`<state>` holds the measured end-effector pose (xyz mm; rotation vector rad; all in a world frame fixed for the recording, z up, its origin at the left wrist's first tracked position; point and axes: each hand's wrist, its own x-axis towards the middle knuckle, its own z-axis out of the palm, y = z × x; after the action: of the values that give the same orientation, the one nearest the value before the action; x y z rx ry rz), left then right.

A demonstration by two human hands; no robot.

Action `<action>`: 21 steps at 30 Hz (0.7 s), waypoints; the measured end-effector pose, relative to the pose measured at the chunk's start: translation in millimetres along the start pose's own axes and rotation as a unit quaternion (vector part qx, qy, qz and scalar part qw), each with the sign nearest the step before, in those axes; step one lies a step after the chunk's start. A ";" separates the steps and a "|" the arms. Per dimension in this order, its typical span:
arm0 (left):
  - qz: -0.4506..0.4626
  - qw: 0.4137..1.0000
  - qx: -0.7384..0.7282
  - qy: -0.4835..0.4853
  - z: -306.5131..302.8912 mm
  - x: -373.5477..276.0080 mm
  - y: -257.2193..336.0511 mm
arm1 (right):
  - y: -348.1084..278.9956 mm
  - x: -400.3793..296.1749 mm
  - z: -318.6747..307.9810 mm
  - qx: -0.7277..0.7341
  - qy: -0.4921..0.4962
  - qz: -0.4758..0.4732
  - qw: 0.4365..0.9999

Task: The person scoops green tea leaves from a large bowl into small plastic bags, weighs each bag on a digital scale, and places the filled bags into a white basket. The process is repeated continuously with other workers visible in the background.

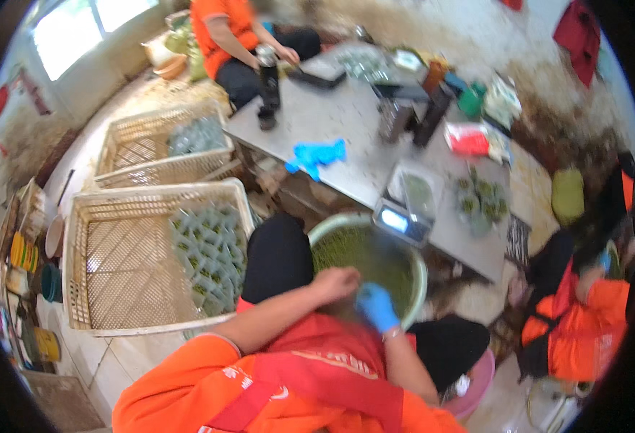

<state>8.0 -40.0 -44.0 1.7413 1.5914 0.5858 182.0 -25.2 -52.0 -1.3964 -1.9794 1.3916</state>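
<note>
A round pale green tub (421,270) holding loose green leafy or granular material sits between my knees. My bare left hand (339,283) is over its near edge, fingers bent; whether it holds anything is not clear. Close beside it, my right hand (376,306) in a blue glove is curled over the material, its fingertips blurred. Past the tub, a digital scale (402,222) with a lit display stands at the table's edge, bearing a clear tray (416,189) with some green material. Filled small plastic bags (480,200) lie right of the scale.
Left of me, a plastic crate (133,260) holds rows of filled bags (209,254); another crate (160,116) stands behind it. A blue glove (316,156) lies on the metal table (344,178). One person (230,38) sits across, another (577,319) at right. A pink basin (477,387) is beside my right leg.
</note>
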 end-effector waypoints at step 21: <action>-0.043 0.951 -0.299 -0.063 -4.9 1.9 14.5 | -73.1 29.2 -90.6 0.550 0.188 -0.082 0.810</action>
<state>14.4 -37.2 -30.2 1.2213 1.2236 0.7974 196.5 43.9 45.0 -0.7914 -0.7078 1.5737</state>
